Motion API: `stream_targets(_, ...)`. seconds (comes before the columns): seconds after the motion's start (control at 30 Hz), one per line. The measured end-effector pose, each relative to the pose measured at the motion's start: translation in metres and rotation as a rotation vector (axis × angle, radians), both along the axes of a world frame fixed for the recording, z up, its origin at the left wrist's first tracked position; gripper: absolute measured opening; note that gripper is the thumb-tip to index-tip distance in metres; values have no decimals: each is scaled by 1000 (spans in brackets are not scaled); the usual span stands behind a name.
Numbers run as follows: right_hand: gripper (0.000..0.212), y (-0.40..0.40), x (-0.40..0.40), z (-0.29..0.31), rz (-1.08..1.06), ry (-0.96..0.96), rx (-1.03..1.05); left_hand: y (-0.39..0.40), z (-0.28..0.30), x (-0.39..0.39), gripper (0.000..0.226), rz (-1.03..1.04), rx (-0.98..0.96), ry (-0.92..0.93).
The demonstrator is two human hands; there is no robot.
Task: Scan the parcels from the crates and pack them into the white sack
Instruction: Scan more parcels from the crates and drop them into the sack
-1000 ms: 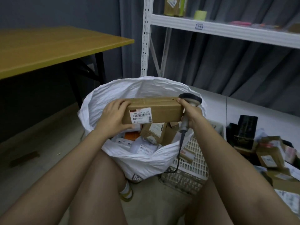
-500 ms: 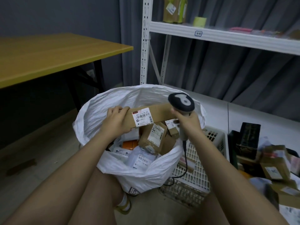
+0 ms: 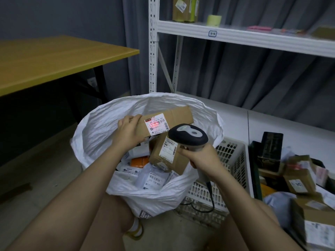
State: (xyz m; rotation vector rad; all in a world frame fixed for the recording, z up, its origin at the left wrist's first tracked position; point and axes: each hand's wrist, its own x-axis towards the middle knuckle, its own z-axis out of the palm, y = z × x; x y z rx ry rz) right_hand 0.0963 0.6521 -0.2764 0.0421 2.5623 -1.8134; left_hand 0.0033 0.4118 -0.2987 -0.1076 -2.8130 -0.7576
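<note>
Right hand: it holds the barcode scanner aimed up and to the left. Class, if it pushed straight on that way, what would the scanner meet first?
Probably the long cardboard parcel gripped by the left hand; the scanner in the right hand lights its label red.

There are two hands, the left hand [image 3: 129, 132] and the right hand [image 3: 200, 157], one scanner [image 3: 188, 135], one white sack [image 3: 101, 131], one white crate [image 3: 231, 160], one table [image 3: 54, 60], and one long cardboard parcel [image 3: 168, 122] held up.

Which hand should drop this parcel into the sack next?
Left. The left hand already holds the cardboard parcel over the open white sack; the right hand grips the barcode scanner.
</note>
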Motion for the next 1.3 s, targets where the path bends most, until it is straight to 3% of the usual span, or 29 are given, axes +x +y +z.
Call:
stream_targets(0.2,36,7,-3,-3,-16,11,-21,1,-1,2,87,-12,3,14)
stream_targets(0.43,20,13,-8,-5,-142,19,-142,-7,-1,8,88,113,-5,9)
stream_targets(0.6,23,16,-13,-12,-236,-17,-206,-13,-12,3,86,206,-40,73)
stream_targets(0.77,28,22,-17,-21,-262,-53,-250,7,-16,-10,82,96,-335,-271)
stream_targets(0.87,25,34,-18,-25,-284,-51,-258,32,-10,-9,80,-16,-240,-192)
stream_targets(1.07,28,85,-20,-24,-463,5,-287,110,4,4,41,-346,-38,34)
stream_targets(1.17,24,120,-18,-26,-572,19,-368,164,9,14,33,-482,94,59)
stream_targets(1.3,35,176,-13,-49,-682,14,-368,239,2,30,30,-653,137,44)
